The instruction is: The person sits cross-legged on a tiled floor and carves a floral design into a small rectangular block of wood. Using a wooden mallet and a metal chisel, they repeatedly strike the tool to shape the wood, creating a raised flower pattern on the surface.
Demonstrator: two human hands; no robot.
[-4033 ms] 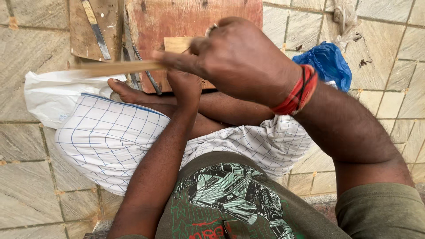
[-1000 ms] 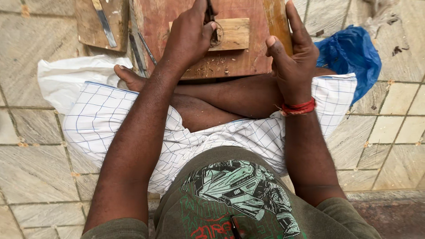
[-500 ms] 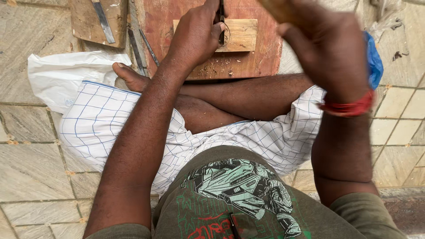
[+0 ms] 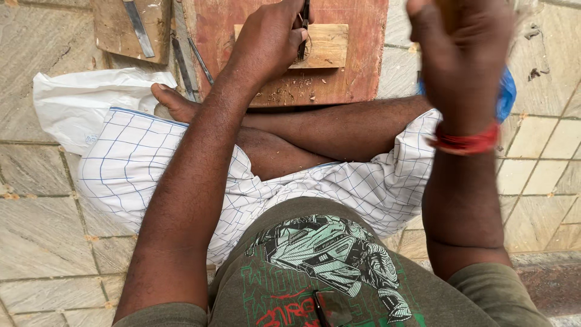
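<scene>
I sit cross-legged on a stone floor with a reddish wooden board [image 4: 351, 60] in front of my legs. A small pale wood block [image 4: 327, 45] lies on the board with wood chips around it. My left hand [image 4: 266, 42] is shut on a thin dark metal chisel [image 4: 304, 24] held upright against the block. My right hand [image 4: 460, 54] is raised high and blurred, closed around a wooden piece that is mostly out of frame at the top edge. A red thread band circles my right wrist.
A second wooden board [image 4: 130, 27] with a metal blade on it lies at top left. Thin metal tools [image 4: 181, 66] lie beside the red board. A white plastic bag [image 4: 78, 103] sits left, a blue bag [image 4: 505, 94] right.
My right hand has lifted off the right edge of the red board and risen toward the camera. My left hand has stayed on the chisel at the block.
</scene>
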